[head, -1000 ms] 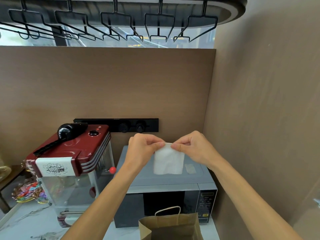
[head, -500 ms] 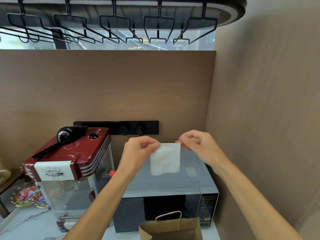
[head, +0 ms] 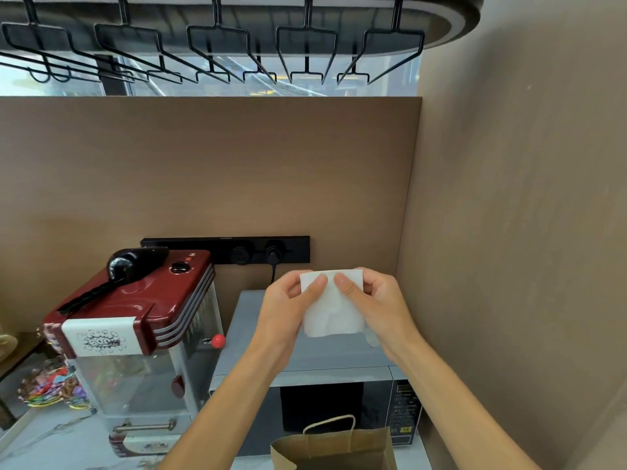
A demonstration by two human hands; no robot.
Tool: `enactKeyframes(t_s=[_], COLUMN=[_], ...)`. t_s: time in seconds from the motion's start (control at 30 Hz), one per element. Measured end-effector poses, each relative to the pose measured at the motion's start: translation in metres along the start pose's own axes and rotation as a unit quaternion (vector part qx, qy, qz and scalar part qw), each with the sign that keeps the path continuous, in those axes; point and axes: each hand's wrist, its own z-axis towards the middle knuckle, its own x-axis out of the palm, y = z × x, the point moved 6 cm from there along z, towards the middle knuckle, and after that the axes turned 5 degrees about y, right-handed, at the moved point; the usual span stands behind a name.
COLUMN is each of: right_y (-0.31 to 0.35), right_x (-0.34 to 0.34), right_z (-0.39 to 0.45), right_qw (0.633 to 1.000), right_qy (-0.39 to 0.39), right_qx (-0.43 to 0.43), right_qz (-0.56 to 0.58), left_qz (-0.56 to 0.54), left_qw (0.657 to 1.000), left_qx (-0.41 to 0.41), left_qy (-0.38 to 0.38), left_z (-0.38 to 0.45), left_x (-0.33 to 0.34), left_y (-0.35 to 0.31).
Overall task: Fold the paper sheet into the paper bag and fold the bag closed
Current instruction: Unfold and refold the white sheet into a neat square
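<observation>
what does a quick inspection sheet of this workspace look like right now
surface: pale marbled counter, seen at lower left.
job's things: white paper sheet held up above the microwave; brown paper bag standing open in front of the microwave.
clutter: red popcorn machine; dish of colourful wrapped sweets.
grip: left hand and right hand both pinch the sheet's top edge.
cables: one black plug and cord in the wall socket strip.
surroundings: brown wall panels; black hanging rack overhead.

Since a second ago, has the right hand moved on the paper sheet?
Yes. The right hand has slid leftward across the paper sheet, toward the left hand.
</observation>
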Motion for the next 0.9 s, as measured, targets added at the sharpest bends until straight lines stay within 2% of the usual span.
enactKeyframes(t_s=[0.1, 0.3, 0.53, 0.77, 0.9], right_y=[-0.002, -0.005, -0.013, -0.018, -0.024], right_x=[0.004, 0.013, 0.011, 0.003, 0.003], right_z=[-0.002, -0.008, -0.012, -0.018, -0.023], right_qw=[0.998, 0.986, 0.979, 0.974, 0.981], right_qy=[-0.052, -0.147, -0.158, -0.154, -0.138], right_qx=[-0.011, -0.018, -0.016, -0.026, -0.003], right_qz=[-0.022, -0.082, -0.129, -0.164, -0.134], left_qz=[0.02, 0.113, 0.182, 0.202, 0.188], left_qw=[0.998, 0.983, 0.955, 0.95, 0.959], left_qx=[0.014, 0.059, 0.096, 0.111, 0.095], left_qy=[-0.063, -0.134, -0.215, -0.21, -0.19], left_z=[-0.002, -0.004, -0.011, -0.02, -0.024], left_x=[0.001, 0.013, 0.009, 0.006, 0.008], left_y=[0.008, 0.007, 0.012, 0.017, 0.021])
